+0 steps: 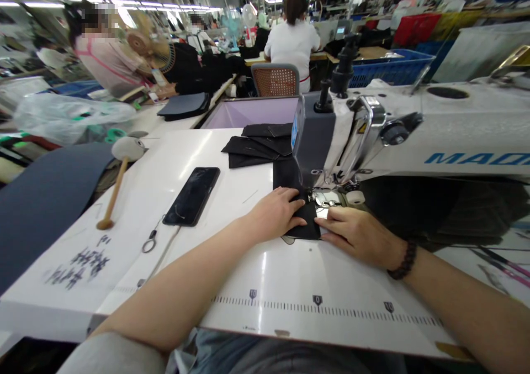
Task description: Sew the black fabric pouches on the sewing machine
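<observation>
A strip of black fabric (304, 229) lies flat on the white table under the needle area of a sewing machine (317, 136). My left hand (276, 212) rests on the fabric from the left, its fingers spread and pressing it down. From the right, my right hand (356, 231) reaches to the fabric's edge. Its index finger and thumb point forward, tips touching that edge, while the other fingers bend slightly beside the shiny needle plate (322, 212). The stitching point is partly hidden by the machine head. Folded black fabric pieces (259, 146) lie behind my left hand.
A black phone (191, 196) with a ring strap (149, 242) lies left of my arm. Beyond it is a mallet (116, 186) with a wooden handle. A printed ruler (285, 306) runs along the front edge. Pink-handled scissors (507, 264) lie right. Co-workers sit further back.
</observation>
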Motion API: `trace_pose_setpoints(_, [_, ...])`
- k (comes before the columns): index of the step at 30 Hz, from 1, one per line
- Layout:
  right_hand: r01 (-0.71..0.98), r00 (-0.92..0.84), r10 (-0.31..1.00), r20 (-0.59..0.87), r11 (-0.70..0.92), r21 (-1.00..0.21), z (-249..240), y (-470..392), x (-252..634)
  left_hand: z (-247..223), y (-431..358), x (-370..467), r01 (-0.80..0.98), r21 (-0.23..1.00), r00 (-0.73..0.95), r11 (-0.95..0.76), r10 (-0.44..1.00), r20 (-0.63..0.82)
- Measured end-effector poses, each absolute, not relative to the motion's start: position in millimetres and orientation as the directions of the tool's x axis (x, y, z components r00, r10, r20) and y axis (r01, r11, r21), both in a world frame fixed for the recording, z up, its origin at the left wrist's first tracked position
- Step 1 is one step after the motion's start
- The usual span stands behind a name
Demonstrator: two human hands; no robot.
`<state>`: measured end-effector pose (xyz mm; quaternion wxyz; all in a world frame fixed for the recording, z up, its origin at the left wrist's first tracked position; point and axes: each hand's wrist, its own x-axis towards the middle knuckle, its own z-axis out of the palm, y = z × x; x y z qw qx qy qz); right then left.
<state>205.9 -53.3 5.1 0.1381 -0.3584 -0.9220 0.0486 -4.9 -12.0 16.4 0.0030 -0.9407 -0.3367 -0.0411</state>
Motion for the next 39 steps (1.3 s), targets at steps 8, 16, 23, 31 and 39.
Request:
trace_pose_setpoints(8, [0.680, -0.673, 0.707, 0.216, 0.707, -0.194, 5.8, -53.3, 202.9, 12.5, -7.9, -4.7, 0.633, 0.026, 0.766, -0.774, 0.631, 0.122])
trace_pose_setpoints(16, [0.704, -0.649, 0.728, 0.221, 0.685, -0.189, 3.4, -52.2, 200.8, 8.3, -2.9, -6.3, 0.625, 0.039, 0.769, -0.779, 0.624, 0.142])
trace_pose_setpoints(23, [0.694, -0.651, 0.724, 0.228, 0.689, -0.207, 2.8, -51.4, 201.6, 10.0, -1.9, -7.0, 0.618, 0.053, 0.774, -0.785, 0.618, 0.135])
trace_pose_setpoints(31, [0.693, -0.650, 0.722, 0.235, 0.691, -0.206, 0.6, -50.6, 201.9, 10.4, -2.1, -7.2, 0.607, 0.067, 0.782, -0.792, 0.610, 0.127])
trace_pose_setpoints(39, [0.686, -0.655, 0.722, 0.221, 0.691, -0.227, -0.3, -51.1, 202.2, 11.7, -2.3, -7.1, 0.612, 0.081, 0.779, -0.787, 0.617, 0.113])
